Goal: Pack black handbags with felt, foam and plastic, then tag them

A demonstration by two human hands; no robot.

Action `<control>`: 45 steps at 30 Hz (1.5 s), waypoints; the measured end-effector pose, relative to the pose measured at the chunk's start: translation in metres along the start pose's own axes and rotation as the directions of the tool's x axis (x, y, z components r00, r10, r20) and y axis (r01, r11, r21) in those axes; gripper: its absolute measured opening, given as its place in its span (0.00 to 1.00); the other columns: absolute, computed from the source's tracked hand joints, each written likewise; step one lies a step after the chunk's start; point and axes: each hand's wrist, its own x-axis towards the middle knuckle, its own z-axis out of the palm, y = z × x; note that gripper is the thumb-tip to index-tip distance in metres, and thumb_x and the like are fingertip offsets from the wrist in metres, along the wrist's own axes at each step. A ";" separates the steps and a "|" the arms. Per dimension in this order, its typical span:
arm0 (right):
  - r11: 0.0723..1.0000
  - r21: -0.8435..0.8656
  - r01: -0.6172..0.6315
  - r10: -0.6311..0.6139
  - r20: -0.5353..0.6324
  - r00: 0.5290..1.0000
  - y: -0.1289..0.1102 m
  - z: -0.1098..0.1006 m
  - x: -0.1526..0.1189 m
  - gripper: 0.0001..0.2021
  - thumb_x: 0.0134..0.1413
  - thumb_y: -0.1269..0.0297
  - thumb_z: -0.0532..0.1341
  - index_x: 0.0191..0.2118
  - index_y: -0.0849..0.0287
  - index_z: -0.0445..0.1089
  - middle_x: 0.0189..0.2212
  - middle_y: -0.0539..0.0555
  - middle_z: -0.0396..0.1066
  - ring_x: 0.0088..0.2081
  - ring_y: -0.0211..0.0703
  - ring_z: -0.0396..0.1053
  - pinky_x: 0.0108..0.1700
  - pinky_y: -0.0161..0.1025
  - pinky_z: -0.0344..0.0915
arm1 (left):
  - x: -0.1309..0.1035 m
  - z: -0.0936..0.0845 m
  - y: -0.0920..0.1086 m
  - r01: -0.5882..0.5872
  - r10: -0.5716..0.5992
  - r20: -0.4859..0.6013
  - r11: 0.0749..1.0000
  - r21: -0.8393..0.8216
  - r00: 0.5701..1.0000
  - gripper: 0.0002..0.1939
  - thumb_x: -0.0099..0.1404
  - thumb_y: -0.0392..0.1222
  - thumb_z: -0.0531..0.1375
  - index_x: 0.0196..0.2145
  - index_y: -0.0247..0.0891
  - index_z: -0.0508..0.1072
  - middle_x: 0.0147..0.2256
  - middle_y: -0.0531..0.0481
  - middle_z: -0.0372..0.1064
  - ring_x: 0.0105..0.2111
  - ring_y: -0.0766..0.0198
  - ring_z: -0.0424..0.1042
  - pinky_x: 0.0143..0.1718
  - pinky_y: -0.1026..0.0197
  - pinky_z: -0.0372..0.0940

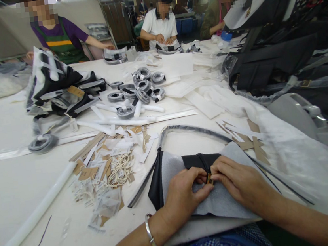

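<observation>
Fingers (204,192) around partly hidden clasp (209,179), perhaps

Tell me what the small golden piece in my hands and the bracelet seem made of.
The golden piece looks like shiny metal, given its yellowish glint, though coated plastic is possible. The bracelet looks like polished, silvery metal, judging by its bright highlights.

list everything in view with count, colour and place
bag: one, black, grey wrapping, in front
metal piece: one, gold, between the hands
coils: about ten, grey, mostly mid-table
tags: many, brown and white, left
rods: several, white, left and centre
pile: one, black and white, far left
bags: several, mostly black, right
table: one, white, beneath
people: at least three, across table
bracelet: one, silver, left wrist
left hand, right hand: one each, bare, at metal piece
</observation>
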 end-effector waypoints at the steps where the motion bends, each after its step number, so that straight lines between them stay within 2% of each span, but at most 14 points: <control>1: 1.000 0.007 -0.003 0.003 0.007 1.000 0.000 0.000 0.000 0.09 0.69 0.68 0.49 0.38 0.57 0.65 0.34 0.53 0.66 0.33 0.42 0.69 0.36 0.39 0.64 | 0.000 0.000 0.000 0.003 -0.003 -0.001 1.000 -0.003 1.000 0.11 0.61 0.38 0.68 0.41 0.41 0.73 0.34 0.55 0.75 0.35 0.64 0.72 0.37 0.62 0.64; 10: 0.998 0.058 -0.001 -0.001 0.038 0.999 0.000 0.002 -0.003 0.08 0.68 0.69 0.50 0.38 0.56 0.65 0.35 0.52 0.66 0.34 0.42 0.67 0.36 0.39 0.63 | -0.001 0.001 0.001 0.014 -0.014 -0.001 0.999 -0.035 1.000 0.11 0.62 0.40 0.68 0.42 0.41 0.73 0.34 0.55 0.74 0.35 0.64 0.72 0.38 0.62 0.66; 15: 0.981 0.192 -0.012 0.006 0.034 0.999 -0.005 0.000 -0.004 0.09 0.69 0.68 0.51 0.35 0.55 0.64 0.34 0.52 0.67 0.36 0.42 0.68 0.38 0.38 0.63 | 0.000 0.002 0.002 0.013 -0.014 -0.019 0.997 -0.081 1.000 0.11 0.64 0.44 0.67 0.42 0.41 0.71 0.35 0.53 0.73 0.35 0.64 0.73 0.38 0.62 0.66; 19: 0.940 0.337 -0.057 0.036 0.070 0.997 -0.007 -0.005 -0.003 0.09 0.69 0.68 0.52 0.35 0.55 0.64 0.33 0.50 0.67 0.35 0.40 0.68 0.38 0.37 0.63 | 0.000 0.000 0.005 0.000 0.000 -0.003 0.999 -0.044 1.000 0.12 0.65 0.44 0.66 0.45 0.42 0.72 0.35 0.53 0.73 0.36 0.64 0.72 0.38 0.61 0.66; 24: 0.918 0.388 -0.081 0.058 0.070 0.996 -0.008 -0.007 -0.002 0.08 0.66 0.68 0.55 0.33 0.56 0.65 0.32 0.50 0.67 0.34 0.40 0.68 0.38 0.37 0.63 | -0.001 -0.003 0.008 -0.067 0.063 0.048 0.994 0.083 0.997 0.11 0.67 0.41 0.64 0.47 0.45 0.73 0.38 0.54 0.75 0.38 0.62 0.72 0.40 0.60 0.65; 29: 0.890 0.437 -0.128 0.094 0.099 0.991 -0.007 -0.008 -0.002 0.09 0.65 0.68 0.57 0.31 0.56 0.67 0.28 0.48 0.66 0.32 0.39 0.67 0.37 0.37 0.61 | -0.002 -0.003 0.009 -0.112 0.115 -0.030 0.989 0.096 0.993 0.13 0.67 0.40 0.64 0.50 0.44 0.74 0.45 0.49 0.73 0.45 0.61 0.72 0.46 0.60 0.67; 32: 0.876 0.462 -0.140 0.154 0.006 0.988 -0.004 -0.009 -0.005 0.12 0.68 0.63 0.55 0.31 0.56 0.67 0.27 0.48 0.66 0.32 0.40 0.68 0.38 0.39 0.62 | 0.000 -0.003 0.011 -0.105 0.110 -0.068 0.992 0.063 0.992 0.14 0.64 0.38 0.66 0.48 0.42 0.74 0.44 0.48 0.72 0.42 0.62 0.72 0.43 0.61 0.68; 34: 0.870 0.466 -0.159 0.213 -0.064 0.975 -0.002 -0.008 -0.008 0.11 0.69 0.59 0.53 0.35 0.55 0.67 0.28 0.48 0.67 0.31 0.41 0.69 0.38 0.40 0.63 | 0.003 -0.004 0.013 -0.088 0.089 -0.071 0.996 0.022 0.994 0.15 0.62 0.36 0.67 0.47 0.42 0.74 0.41 0.50 0.72 0.39 0.63 0.72 0.41 0.61 0.68; 36: 0.859 0.472 -0.197 0.257 -0.066 0.964 -0.001 -0.004 -0.011 0.08 0.67 0.58 0.56 0.44 0.55 0.66 0.30 0.49 0.70 0.30 0.41 0.70 0.36 0.40 0.65 | 0.005 -0.005 0.015 -0.053 0.051 -0.081 0.998 -0.028 0.995 0.15 0.61 0.35 0.68 0.46 0.42 0.74 0.40 0.51 0.73 0.37 0.64 0.72 0.40 0.61 0.69; 37: 0.857 0.468 -0.216 0.268 -0.048 0.962 0.000 -0.001 -0.012 0.12 0.64 0.59 0.59 0.50 0.55 0.63 0.33 0.49 0.72 0.29 0.40 0.70 0.35 0.40 0.66 | 0.006 -0.006 0.016 -0.032 0.027 -0.089 0.998 -0.053 0.996 0.16 0.61 0.34 0.68 0.46 0.43 0.74 0.39 0.52 0.73 0.37 0.65 0.73 0.39 0.62 0.70; 39: 0.873 0.428 -0.236 0.266 -0.012 0.964 0.001 0.006 -0.013 0.28 0.58 0.62 0.65 0.61 0.55 0.55 0.37 0.51 0.74 0.29 0.41 0.71 0.35 0.41 0.68 | 0.008 -0.007 0.018 0.004 -0.013 -0.098 0.996 -0.090 0.995 0.16 0.60 0.34 0.68 0.45 0.43 0.74 0.39 0.52 0.73 0.35 0.66 0.73 0.38 0.63 0.70; 41: 0.900 0.367 -0.235 0.250 0.006 0.968 0.003 0.013 -0.013 0.38 0.54 0.65 0.67 0.66 0.55 0.49 0.38 0.52 0.75 0.29 0.42 0.72 0.36 0.42 0.68 | 0.009 -0.007 0.020 0.030 -0.040 -0.101 0.994 -0.103 0.994 0.16 0.58 0.33 0.69 0.44 0.42 0.75 0.38 0.53 0.73 0.35 0.66 0.74 0.37 0.63 0.70; 43: 0.912 0.348 -0.219 0.233 0.001 0.972 0.004 0.017 -0.013 0.37 0.55 0.66 0.66 0.67 0.55 0.48 0.35 0.51 0.76 0.29 0.43 0.72 0.37 0.43 0.68 | 0.010 -0.007 0.021 0.044 -0.055 -0.104 0.994 -0.103 0.993 0.17 0.57 0.32 0.69 0.44 0.42 0.75 0.37 0.52 0.73 0.35 0.65 0.74 0.37 0.63 0.71; 45: 0.908 0.377 -0.182 0.207 -0.028 0.978 0.006 0.019 -0.013 0.32 0.58 0.67 0.63 0.66 0.56 0.51 0.34 0.50 0.75 0.30 0.42 0.73 0.37 0.41 0.68 | 0.012 -0.008 0.023 0.050 -0.059 -0.100 0.995 -0.090 0.993 0.17 0.57 0.32 0.69 0.45 0.41 0.75 0.37 0.52 0.74 0.35 0.65 0.74 0.37 0.62 0.71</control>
